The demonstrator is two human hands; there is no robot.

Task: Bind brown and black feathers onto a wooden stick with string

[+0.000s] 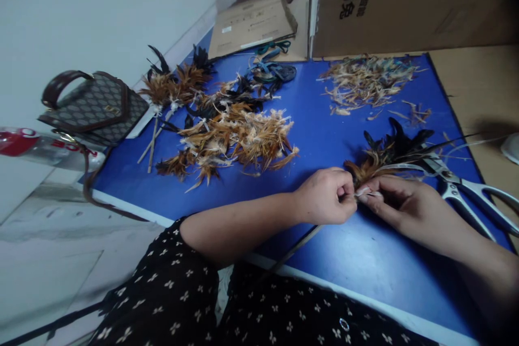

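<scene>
At the far left a clear bottle with red labels (52,152) lies on its side, just beside a patterned handbag (95,105) with a brown handle. Next, on the blue table (314,108), two brown-and-black plumes (178,86) on thin sticks (152,143) lie near the bag, and a pile of brown and tan feather tufts (239,135) spreads in front of them. Flattened cardboard (251,21) lies behind the tufts. The person's left hand (326,195) is closed in a fist around a slender stick (300,241), fingers curled in and thumb pressed against them; the stick slants out below the hand toward the table's near edge. Farther back lies a heap of loose pale feathers (368,84). The feather bundle (391,148) being worked, dark and brown, fans out just beyond both hands. The right hand (405,206) pinches a white strand (371,193) between thumb and forefinger, close against the left fist. A large cardboard box (405,5) stands behind, and open scissors (452,189) lie beside the right hand.
</scene>
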